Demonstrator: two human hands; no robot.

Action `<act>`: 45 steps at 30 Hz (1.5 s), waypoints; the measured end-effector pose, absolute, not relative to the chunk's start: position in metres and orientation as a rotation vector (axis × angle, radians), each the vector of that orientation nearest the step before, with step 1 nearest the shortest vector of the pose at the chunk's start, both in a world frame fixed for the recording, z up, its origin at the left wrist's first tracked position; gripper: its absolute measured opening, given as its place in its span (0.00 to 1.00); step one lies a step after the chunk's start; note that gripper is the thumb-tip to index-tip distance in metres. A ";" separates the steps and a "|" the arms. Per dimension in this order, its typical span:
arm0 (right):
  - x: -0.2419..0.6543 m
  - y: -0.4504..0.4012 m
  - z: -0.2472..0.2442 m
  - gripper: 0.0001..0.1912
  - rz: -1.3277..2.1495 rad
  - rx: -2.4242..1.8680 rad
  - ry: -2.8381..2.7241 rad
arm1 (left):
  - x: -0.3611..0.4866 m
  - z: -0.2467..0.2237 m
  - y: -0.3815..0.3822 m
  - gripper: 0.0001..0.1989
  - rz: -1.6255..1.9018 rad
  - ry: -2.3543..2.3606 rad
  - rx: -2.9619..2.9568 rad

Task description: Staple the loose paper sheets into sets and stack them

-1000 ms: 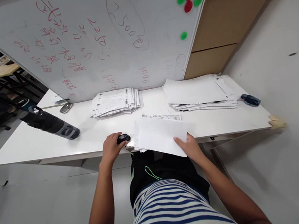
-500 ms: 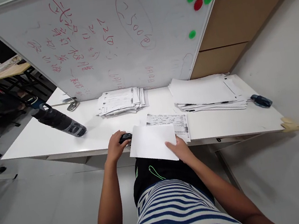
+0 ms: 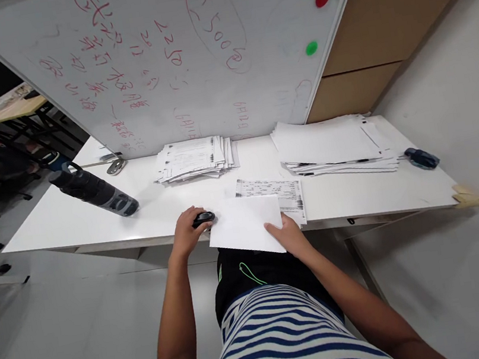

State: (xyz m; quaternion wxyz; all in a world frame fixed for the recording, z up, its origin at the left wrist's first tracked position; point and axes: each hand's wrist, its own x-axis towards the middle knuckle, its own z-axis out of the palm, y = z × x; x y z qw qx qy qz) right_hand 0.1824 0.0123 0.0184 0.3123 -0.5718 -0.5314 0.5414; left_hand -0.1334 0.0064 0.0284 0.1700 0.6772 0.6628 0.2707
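My left hand [image 3: 188, 230] is closed around a small black stapler [image 3: 203, 218], whose front end meets the upper left corner of a blank white sheet [image 3: 244, 224]. My right hand [image 3: 290, 236] pinches that sheet at its right edge, thumb on top and fingers underneath. I hold the sheet at the table's front edge, tilted a little. Partly covered by it, a printed form [image 3: 290, 196] lies on the table. Whether the blank sheet is one page or several cannot be made out.
On the white table [image 3: 155, 216] are a pile of printed papers [image 3: 189, 158], a larger paper stack [image 3: 326, 141], a dark bottle [image 3: 97, 191], a mouse [image 3: 116, 167] and a dark blue object [image 3: 422, 158]. A whiteboard [image 3: 124, 70] stands behind; cardboard boxes [image 3: 413, 15] are at right.
The stapler has shifted slightly right, farther over the sheet's corner. My right hand keeps its hold on the sheet. The whole view has moved a little.
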 end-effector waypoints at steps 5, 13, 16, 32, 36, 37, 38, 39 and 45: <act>0.157 0.017 0.028 0.31 1.519 -1.433 -1.455 | -0.134 0.045 0.004 0.20 0.496 1.913 1.892; 0.152 0.021 0.043 0.22 1.398 -1.356 -1.463 | -0.126 0.082 0.032 0.27 0.640 1.961 1.486; 0.150 0.024 0.047 0.20 1.366 -1.342 -1.491 | -0.110 0.074 0.053 0.25 0.740 2.097 1.526; 0.154 -0.011 0.022 0.18 1.690 -1.404 -1.332 | -0.069 0.022 0.071 0.24 0.748 2.325 1.805; 0.157 -0.007 0.021 0.15 1.687 -1.380 -1.347 | -0.090 0.038 0.058 0.27 1.323 1.895 1.557; 0.158 -0.006 0.021 0.14 1.682 -1.376 -1.350 | -0.097 0.041 0.052 0.27 1.457 1.775 1.511; 0.159 -0.003 0.022 0.14 1.683 -1.373 -1.348 | -0.105 0.042 0.045 0.27 1.551 1.709 1.497; 0.161 -0.001 0.023 0.14 1.694 -1.371 -1.342 | -0.112 0.041 0.037 0.27 1.584 1.720 1.531; 0.185 0.022 0.049 0.15 1.647 -1.331 -1.381 | -0.130 0.003 0.012 0.22 1.046 2.225 1.914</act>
